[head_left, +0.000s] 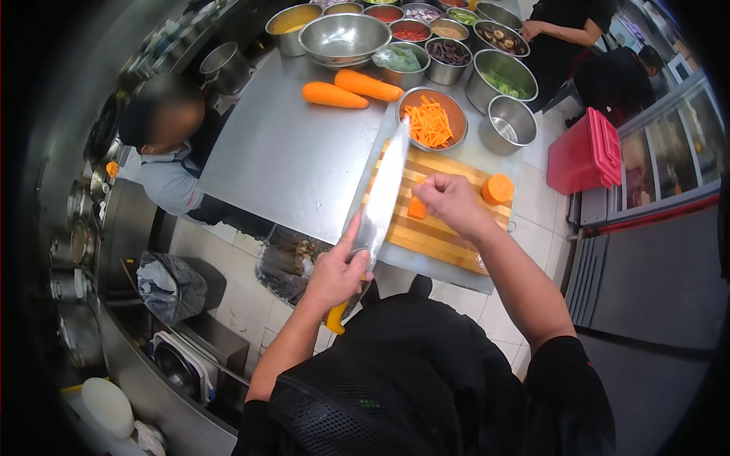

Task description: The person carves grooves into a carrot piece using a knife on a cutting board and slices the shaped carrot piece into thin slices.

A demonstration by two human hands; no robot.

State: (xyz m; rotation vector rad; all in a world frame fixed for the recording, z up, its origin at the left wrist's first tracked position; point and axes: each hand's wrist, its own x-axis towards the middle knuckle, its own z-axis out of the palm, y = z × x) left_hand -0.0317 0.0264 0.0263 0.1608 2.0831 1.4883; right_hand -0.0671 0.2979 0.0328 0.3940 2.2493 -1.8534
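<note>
The room is a kitchen with a pale tiled floor (544, 232), a glass-fronted cabinet (673, 137) on the right and steel fittings along the left. A bare-metal worktop (281, 159) stretches ahead of the person, metal bowls of cut vegetables crowding its far end. A co-worker in a grey top (171, 178) is at its left side; two more people in dark clothes are beyond its far right corner. A red bin (582, 156) stands on the floor to the right.

At the near right of the worktop is a striped wooden cutting board (460, 239). The knife (385, 186) slants across the view of its left edge, the long axis running forward and slightly right. Its tip points away from the body, toward a bowl (455, 110) of carrot shreds (427, 123); the yellow handle points back toward the body. The left hand (334, 273) grips it around the handle and heel, thumb along the blade.

Two whole carrots (334, 95) lie left of the bowl. The right hand (449, 199) is curled, fingertips bunched over a small carrot piece (416, 209); whether it pinches it, I cannot tell. A carrot stub (498, 189) sits just beside that hand.
</note>
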